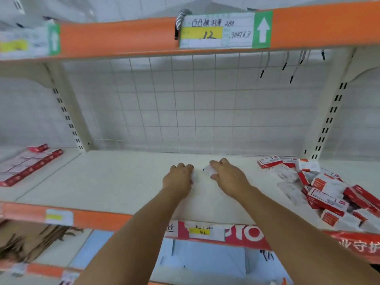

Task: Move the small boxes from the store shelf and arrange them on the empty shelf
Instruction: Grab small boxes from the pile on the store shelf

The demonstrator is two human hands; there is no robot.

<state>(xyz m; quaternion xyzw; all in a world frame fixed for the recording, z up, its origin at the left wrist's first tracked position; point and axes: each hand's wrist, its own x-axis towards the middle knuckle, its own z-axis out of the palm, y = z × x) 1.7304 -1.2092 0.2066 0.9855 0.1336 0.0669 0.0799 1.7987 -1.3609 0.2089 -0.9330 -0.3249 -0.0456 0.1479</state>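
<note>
Both hands are reached over the middle of the cream shelf (115, 182). A small white box (209, 170) is seen between them, blurred, lying on the shelf surface. The right hand (228, 174) is laid over its right end with fingers curled round it; the left hand (178, 176) is set at the left, its fingers bent down onto something white, though what they grip cannot be told. A loose pile of red-and-white small boxes (329, 192) is heaped at the shelf's right end, well apart from the hands. A flat red-edged pack (28, 165) lies on the neighbouring bay at the left. A price label (218, 30) is fixed to the orange rail above.
</note>
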